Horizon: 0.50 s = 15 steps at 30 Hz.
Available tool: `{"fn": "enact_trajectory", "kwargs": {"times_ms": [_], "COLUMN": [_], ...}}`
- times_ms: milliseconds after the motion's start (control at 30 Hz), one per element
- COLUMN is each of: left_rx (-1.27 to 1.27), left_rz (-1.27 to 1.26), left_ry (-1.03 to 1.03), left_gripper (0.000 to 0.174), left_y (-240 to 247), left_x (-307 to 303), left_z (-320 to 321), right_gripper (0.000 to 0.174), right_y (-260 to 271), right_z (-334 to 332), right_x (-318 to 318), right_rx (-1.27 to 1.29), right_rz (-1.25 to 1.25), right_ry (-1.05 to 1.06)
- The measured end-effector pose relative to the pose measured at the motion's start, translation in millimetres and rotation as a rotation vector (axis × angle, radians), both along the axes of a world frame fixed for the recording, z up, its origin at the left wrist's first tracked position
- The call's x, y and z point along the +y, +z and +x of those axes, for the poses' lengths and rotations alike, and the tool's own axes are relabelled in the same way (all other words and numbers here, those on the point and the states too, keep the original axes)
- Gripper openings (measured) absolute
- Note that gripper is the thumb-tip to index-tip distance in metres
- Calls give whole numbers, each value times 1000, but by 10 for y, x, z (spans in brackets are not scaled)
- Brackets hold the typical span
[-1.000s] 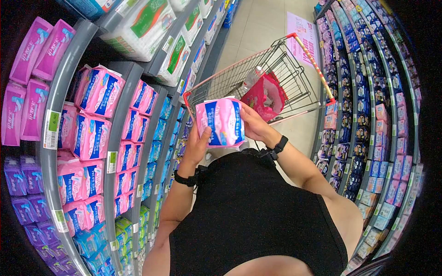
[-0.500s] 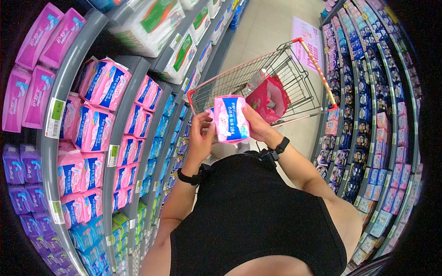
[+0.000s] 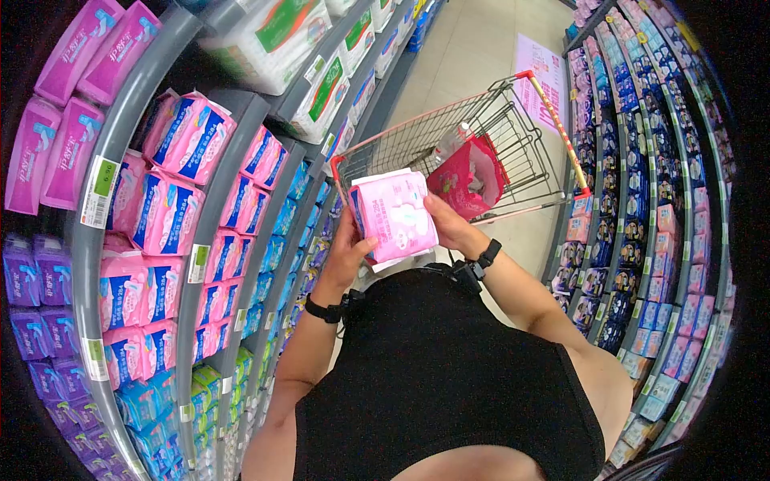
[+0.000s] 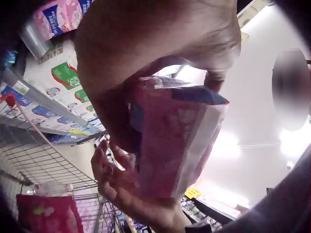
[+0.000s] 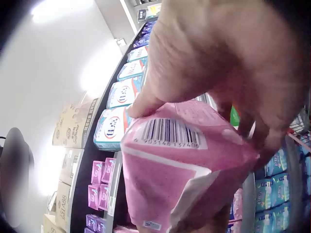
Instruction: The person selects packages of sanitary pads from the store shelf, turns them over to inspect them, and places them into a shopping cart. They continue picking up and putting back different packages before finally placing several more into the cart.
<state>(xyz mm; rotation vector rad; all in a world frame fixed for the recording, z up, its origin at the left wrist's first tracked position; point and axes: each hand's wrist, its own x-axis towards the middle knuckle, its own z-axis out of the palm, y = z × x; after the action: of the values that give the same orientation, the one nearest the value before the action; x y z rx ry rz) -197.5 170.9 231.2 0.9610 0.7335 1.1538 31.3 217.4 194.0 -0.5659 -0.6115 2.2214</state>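
A pink pack of sanitary pads [image 3: 395, 218] is held in front of the chest, its pale pink printed face turned up toward the head view. My left hand [image 3: 346, 250] grips its left side, thumb over the near corner. On the opposite side my right hand [image 3: 454, 228] holds the pack, thumb on the edge. In the right wrist view the pack's end [image 5: 165, 160] shows a barcode and a folded seam, with the right thumb and fingers around it. The left wrist view shows the pack [image 4: 170, 141] between both hands.
A wire shopping cart [image 3: 401, 136] with a red bag [image 3: 473, 180] in it stands just ahead. On the left, a shelf [image 3: 120, 168] carries similar pink packs [image 3: 168, 212] and white tissue packs [image 3: 277, 44]. More stocked shelves [image 3: 626, 200] line the right side.
The pack has been turned, so its blue-banded side gave way to the pale pink face. My left hand loosened half a second ago and now grips it again.
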Motion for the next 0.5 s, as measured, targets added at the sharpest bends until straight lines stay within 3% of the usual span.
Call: {"fn": "enact_trajectory", "kwargs": {"times_ms": [67, 167, 267, 400, 500], "left_rx": [-31, 171, 757, 505, 411], "left_rz": [-10, -83, 262, 165, 90], "left_ry": [-33, 114, 223, 224, 185], "left_gripper": [81, 68, 55, 44, 43], "left_y": [-18, -21, -91, 82, 47], "left_x": [-6, 10, 119, 139, 140], "left_z": [-8, 70, -17, 68, 58], "right_gripper": [57, 57, 55, 49, 46], "right_y": [-4, -40, -64, 139, 141], "right_z": [11, -75, -98, -28, 43], "right_x": [-48, -38, 61, 70, 55], "right_rx": [149, 19, -249, -301, -176], "right_rz": [-48, 153, 303, 171, 141], "right_ry": [131, 69, -54, -169, -188]}}
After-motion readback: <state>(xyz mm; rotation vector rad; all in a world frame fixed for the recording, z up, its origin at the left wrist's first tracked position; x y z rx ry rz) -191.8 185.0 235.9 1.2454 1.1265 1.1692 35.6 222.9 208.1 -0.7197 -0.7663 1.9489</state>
